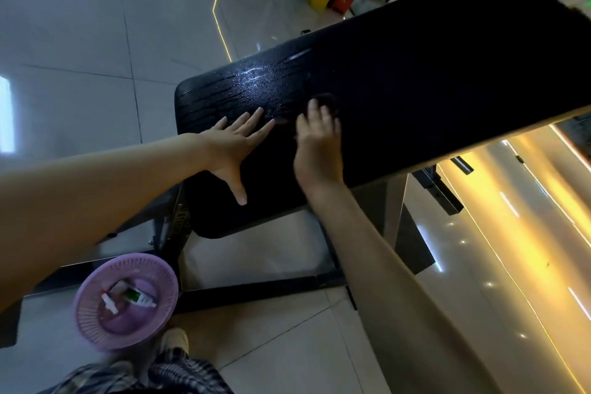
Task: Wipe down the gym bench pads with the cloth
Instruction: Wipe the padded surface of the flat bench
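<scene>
Right grip (318, 144) wipes the bench pad (415, 73) with the cloth (329, 102); left grip (233, 144) braces.

Cloth is dark, small and soft, so it should bunch easily and is best held by the wad under the fingertips. It lies mid-pad, tucked beneath the right grip's curled fingers (blurred). Left grip lies flat on the pad with fingers spread, just beside the cloth and holding nothing. The pad's near end shows wet streaks (256, 86) and is likely slick. A purple basket (89, 323) sits on the floor below the pad's near end.

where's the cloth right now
In the head view, the dark cloth sits mid-frame on the black bench pad, under the right hand, just right of the flat left hand.
</scene>
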`<state>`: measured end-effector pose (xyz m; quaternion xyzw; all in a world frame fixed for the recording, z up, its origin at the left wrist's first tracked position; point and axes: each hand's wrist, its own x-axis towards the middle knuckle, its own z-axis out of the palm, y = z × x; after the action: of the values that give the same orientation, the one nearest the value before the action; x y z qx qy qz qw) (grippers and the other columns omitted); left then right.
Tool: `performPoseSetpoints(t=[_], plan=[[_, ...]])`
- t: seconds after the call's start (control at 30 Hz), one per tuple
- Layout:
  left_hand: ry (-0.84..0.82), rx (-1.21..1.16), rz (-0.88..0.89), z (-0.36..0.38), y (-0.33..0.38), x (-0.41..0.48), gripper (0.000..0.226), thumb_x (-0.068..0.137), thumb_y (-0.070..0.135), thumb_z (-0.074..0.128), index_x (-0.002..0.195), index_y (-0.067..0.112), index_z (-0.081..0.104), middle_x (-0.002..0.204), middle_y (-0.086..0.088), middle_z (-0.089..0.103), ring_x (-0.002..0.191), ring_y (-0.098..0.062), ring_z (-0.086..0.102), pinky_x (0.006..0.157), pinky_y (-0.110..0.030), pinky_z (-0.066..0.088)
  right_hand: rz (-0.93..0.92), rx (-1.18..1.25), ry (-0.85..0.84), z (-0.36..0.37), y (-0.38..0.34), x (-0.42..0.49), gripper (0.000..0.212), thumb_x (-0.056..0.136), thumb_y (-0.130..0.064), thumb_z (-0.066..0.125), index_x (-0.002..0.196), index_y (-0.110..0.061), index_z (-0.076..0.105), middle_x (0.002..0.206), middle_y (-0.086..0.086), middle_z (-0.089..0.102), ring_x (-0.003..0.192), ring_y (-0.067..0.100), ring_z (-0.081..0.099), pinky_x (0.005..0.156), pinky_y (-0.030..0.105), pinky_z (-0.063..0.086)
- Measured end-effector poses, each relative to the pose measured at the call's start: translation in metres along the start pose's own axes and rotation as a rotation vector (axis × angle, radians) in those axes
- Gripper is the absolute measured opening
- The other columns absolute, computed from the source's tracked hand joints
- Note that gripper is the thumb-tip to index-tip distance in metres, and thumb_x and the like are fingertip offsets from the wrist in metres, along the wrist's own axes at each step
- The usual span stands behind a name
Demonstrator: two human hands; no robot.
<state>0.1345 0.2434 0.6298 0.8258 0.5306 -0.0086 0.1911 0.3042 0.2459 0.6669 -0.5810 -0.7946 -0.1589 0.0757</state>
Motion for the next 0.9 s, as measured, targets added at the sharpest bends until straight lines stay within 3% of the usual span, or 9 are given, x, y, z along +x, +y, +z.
performPoseSetpoints(t=[0.1, 0.17, 0.27, 0.4, 0.47, 0.57, 0.7, 0.83, 0.9], plan=[[0.015, -0.067, -0.046, -0.002, 0.004, 0.003, 0.151, 0.054, 0.068, 0.081, 0.151, 0.018, -0.024, 0.157, -0.008, -0.032, 0.147, -0.025, -0.021, 0.120, -0.053, -0.005, -0.192, 0.007, -0.109, -0.001, -0.002, -0.024, 0.037, 0.083, -0.006, 0.042, 0.110, 0.000, 0.068, 0.132, 0.022, 0.055, 0.120, 0.039, 0.054, 0.100, 0.052, 0.041], [0.028, -0.102, -0.111, -0.005, 0.004, 0.009, 0.151, 0.055, 0.071, 0.078, 0.152, 0.011, -0.021, 0.158, -0.008, -0.029, 0.148, -0.026, -0.021, 0.120, -0.054, -0.005, -0.262, -0.082, -0.091, -0.018, 0.030, -0.010, 0.042, 0.089, -0.004, 0.037, 0.125, 0.000, 0.059, 0.145, 0.022, 0.041, 0.133, 0.039, 0.041, 0.111, 0.050, 0.027], [0.022, -0.175, -0.160, -0.012, 0.006, 0.017, 0.146, 0.059, 0.073, 0.075, 0.153, 0.011, -0.018, 0.159, -0.009, -0.029, 0.148, -0.028, -0.019, 0.120, -0.054, -0.002, 0.014, -0.196, -0.055, -0.057, 0.095, 0.036, 0.050, 0.097, -0.001, 0.033, 0.147, -0.007, 0.032, 0.159, 0.013, 0.010, 0.147, 0.028, 0.009, 0.119, 0.041, 0.003], [0.039, -0.256, -0.192, -0.020, 0.018, 0.032, 0.142, 0.061, 0.073, 0.073, 0.153, 0.015, -0.019, 0.158, -0.014, -0.028, 0.148, -0.031, -0.019, 0.120, -0.055, -0.001, 0.259, -0.216, 0.040, -0.064, 0.107, 0.077, 0.047, 0.098, -0.007, 0.039, 0.145, -0.008, 0.036, 0.159, 0.014, 0.011, 0.146, 0.029, 0.010, 0.120, 0.043, 0.006], [0.059, -0.284, -0.193, -0.025, 0.026, 0.040, 0.142, 0.062, 0.073, 0.072, 0.153, 0.014, -0.019, 0.158, -0.015, -0.028, 0.148, -0.031, -0.020, 0.120, -0.055, -0.002, 0.200, -0.126, 0.033, -0.043, 0.077, 0.073, 0.047, 0.096, -0.005, 0.030, 0.143, -0.007, 0.038, 0.159, 0.015, 0.012, 0.146, 0.031, 0.012, 0.119, 0.044, 0.007], [0.104, -0.325, -0.202, -0.036, 0.034, 0.053, 0.142, 0.062, 0.070, 0.075, 0.153, 0.014, -0.018, 0.159, -0.014, -0.026, 0.148, -0.029, -0.021, 0.119, -0.054, -0.004, -0.077, -0.034, -0.088, -0.015, 0.034, 0.039, 0.063, 0.085, -0.010, 0.011, 0.136, -0.003, 0.048, 0.155, 0.018, 0.024, 0.142, 0.034, 0.023, 0.115, 0.047, 0.014], [0.068, -0.291, -0.220, -0.039, 0.034, 0.064, 0.152, 0.052, 0.070, 0.081, 0.152, 0.018, -0.021, 0.159, -0.012, -0.028, 0.148, -0.028, -0.021, 0.119, -0.055, -0.001, -0.295, -0.048, -0.212, -0.035, 0.061, 0.019, 0.047, 0.093, -0.006, 0.033, 0.137, -0.006, 0.049, 0.156, 0.014, 0.022, 0.144, 0.031, 0.021, 0.117, 0.042, 0.009], [0.045, -0.299, -0.207, -0.037, 0.032, 0.065, 0.156, 0.049, 0.073, 0.080, 0.151, 0.019, -0.025, 0.156, -0.012, -0.033, 0.146, -0.029, -0.025, 0.119, -0.055, 0.000, 0.012, -0.195, -0.073, -0.071, 0.135, 0.076, 0.047, 0.098, -0.005, 0.034, 0.144, -0.009, 0.039, 0.160, 0.011, 0.012, 0.147, 0.027, 0.009, 0.118, 0.041, 0.002], [0.041, -0.307, -0.212, -0.037, 0.032, 0.066, 0.157, 0.048, 0.073, 0.080, 0.150, 0.018, -0.027, 0.156, -0.011, -0.035, 0.146, -0.029, -0.026, 0.119, -0.056, -0.001, 0.159, -0.223, -0.015, -0.068, 0.133, 0.098, 0.045, 0.099, -0.009, 0.037, 0.144, -0.009, 0.037, 0.160, 0.011, 0.011, 0.147, 0.028, 0.007, 0.119, 0.042, 0.003]])
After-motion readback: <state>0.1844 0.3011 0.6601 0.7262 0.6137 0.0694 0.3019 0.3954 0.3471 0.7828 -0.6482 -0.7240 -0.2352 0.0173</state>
